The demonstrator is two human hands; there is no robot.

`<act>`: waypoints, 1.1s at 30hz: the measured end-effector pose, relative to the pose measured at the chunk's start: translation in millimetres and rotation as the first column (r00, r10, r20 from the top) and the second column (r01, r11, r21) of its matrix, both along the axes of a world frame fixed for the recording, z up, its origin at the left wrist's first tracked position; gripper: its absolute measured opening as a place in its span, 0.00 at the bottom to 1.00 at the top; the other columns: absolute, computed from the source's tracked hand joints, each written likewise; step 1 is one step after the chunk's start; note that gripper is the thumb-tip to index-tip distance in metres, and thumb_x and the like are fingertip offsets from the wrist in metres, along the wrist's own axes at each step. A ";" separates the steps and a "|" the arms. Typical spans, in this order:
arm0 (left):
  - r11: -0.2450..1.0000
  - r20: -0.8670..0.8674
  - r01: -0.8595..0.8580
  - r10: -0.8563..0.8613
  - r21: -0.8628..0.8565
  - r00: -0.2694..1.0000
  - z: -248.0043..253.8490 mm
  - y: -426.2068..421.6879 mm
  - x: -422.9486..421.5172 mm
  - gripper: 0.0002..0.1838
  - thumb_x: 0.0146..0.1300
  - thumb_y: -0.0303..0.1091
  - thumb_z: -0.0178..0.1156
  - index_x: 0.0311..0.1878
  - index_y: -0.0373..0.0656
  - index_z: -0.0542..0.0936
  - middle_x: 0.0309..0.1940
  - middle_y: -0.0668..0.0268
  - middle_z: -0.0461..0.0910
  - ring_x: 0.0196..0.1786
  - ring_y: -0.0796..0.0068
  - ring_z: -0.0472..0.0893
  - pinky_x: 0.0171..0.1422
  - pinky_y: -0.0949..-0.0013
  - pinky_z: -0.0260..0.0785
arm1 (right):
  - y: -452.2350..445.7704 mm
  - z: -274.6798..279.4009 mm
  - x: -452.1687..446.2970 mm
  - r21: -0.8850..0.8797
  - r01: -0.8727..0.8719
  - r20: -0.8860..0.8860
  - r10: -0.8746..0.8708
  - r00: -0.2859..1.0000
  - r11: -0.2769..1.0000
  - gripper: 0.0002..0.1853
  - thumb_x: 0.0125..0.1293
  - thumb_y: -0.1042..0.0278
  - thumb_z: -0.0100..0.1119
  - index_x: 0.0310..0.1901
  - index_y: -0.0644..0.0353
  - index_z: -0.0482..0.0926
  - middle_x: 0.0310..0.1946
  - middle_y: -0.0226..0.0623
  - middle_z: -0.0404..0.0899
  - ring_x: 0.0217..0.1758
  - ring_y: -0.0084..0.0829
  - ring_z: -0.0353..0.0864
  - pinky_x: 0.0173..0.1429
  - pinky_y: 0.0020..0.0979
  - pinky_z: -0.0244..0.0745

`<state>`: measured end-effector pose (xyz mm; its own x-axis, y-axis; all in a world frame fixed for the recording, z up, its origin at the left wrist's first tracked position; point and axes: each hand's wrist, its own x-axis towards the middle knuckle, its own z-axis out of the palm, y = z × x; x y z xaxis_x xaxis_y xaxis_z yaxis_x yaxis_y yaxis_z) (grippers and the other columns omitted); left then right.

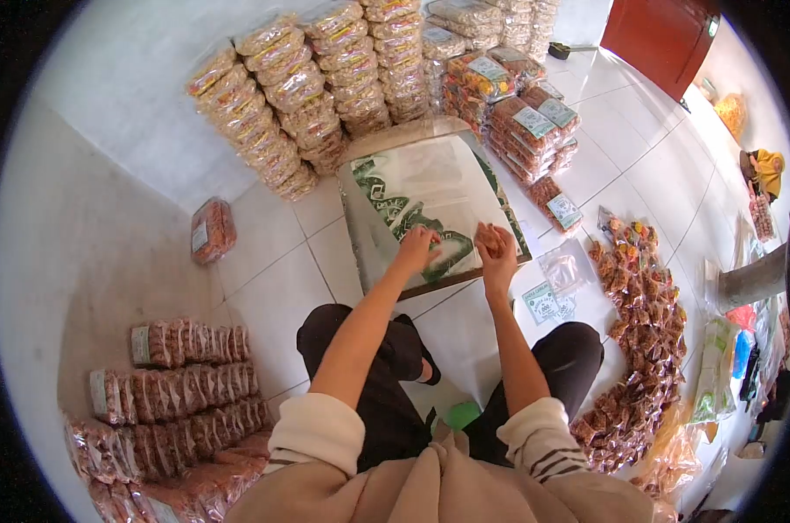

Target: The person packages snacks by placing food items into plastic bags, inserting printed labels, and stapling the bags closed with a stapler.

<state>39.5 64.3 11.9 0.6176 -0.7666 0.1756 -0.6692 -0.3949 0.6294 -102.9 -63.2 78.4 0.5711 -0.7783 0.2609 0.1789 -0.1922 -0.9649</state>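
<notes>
My right hand [497, 251] holds a small packet of reddish-brown snacks [492, 234] above the right part of a cardboard box [430, 179]. The box has a white and green printed top and stands on the floor in front of my legs. My left hand [418, 249] is over the same box, a little left of the right hand and apart from it. Its fingers are curled together, and what they hold, if anything, is too small to make out. Printed green-and-white labels [541, 302] and a clear plastic bag [566, 268] lie right of the box.
Tall stacks of bagged pale snacks [325, 78] line the wall behind the box. Stacked labelled packs [530, 131] stand at back right. A long heap of small brown packets [643, 340] lies at right. Rows of packed brown snacks [177, 392] fill the lower left.
</notes>
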 end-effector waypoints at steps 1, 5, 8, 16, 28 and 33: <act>0.988 0.086 -0.056 0.043 0.147 0.995 -3.4 4.2 -12.5 0.19 0.51 0.45 0.64 0.44 0.52 0.69 0.43 0.63 0.66 0.48 0.62 0.67 0.52 0.54 0.60 | -5.0 -26.4 1.2 0.052 0.033 0.046 -0.035 0.998 0.998 0.19 0.51 0.79 0.62 0.46 0.62 0.71 0.45 0.36 0.73 0.46 0.26 0.74 0.50 0.26 0.71; 0.964 0.134 -0.198 0.176 0.177 0.975 -7.0 -0.2 -27.8 0.15 0.47 0.45 0.66 0.37 0.55 0.74 0.40 0.69 0.66 0.50 0.65 0.64 0.53 0.55 0.55 | -3.2 -40.9 -19.7 0.064 0.146 -0.192 -0.132 0.972 0.987 0.16 0.52 0.77 0.62 0.44 0.63 0.74 0.44 0.37 0.76 0.46 0.27 0.75 0.51 0.26 0.70; 0.977 0.078 -0.209 0.205 0.045 0.976 -3.6 2.5 -23.8 0.10 0.49 0.44 0.64 0.31 0.53 0.77 0.36 0.72 0.69 0.48 0.66 0.66 0.50 0.56 0.54 | -3.2 -37.7 -15.9 0.002 0.131 -0.110 -0.130 0.985 0.991 0.17 0.50 0.78 0.63 0.44 0.61 0.75 0.43 0.36 0.76 0.44 0.27 0.76 0.48 0.26 0.71; 0.936 -0.095 -0.263 0.247 -0.232 0.964 -1.2 -19.2 -30.4 0.13 0.57 0.45 0.57 0.33 0.47 0.81 0.25 0.66 0.74 0.31 0.68 0.72 0.37 0.65 0.62 | 24.3 -6.8 -5.7 -0.358 -0.079 -0.057 0.063 0.996 0.930 0.19 0.48 0.84 0.62 0.44 0.61 0.75 0.49 0.42 0.73 0.52 0.36 0.73 0.52 0.31 0.71; 0.894 -0.107 -0.190 0.160 -0.405 0.981 47.7 -28.0 -71.2 0.06 0.55 0.34 0.59 0.33 0.44 0.80 0.23 0.64 0.71 0.29 0.68 0.69 0.33 0.68 0.61 | 26.3 -13.9 -18.5 0.039 -0.024 -0.226 0.033 0.974 0.999 0.14 0.52 0.77 0.62 0.42 0.64 0.74 0.37 0.36 0.78 0.40 0.30 0.78 0.41 0.27 0.74; 0.909 -0.157 -0.243 0.201 -0.338 0.967 63.6 -26.4 -101.5 0.06 0.54 0.34 0.60 0.35 0.46 0.81 0.30 0.65 0.74 0.36 0.68 0.71 0.40 0.67 0.62 | 10.9 -21.5 -13.6 0.842 -0.154 0.267 -0.151 0.952 0.516 0.07 0.58 0.73 0.57 0.39 0.61 0.74 0.30 0.31 0.76 0.32 0.26 0.76 0.38 0.24 0.73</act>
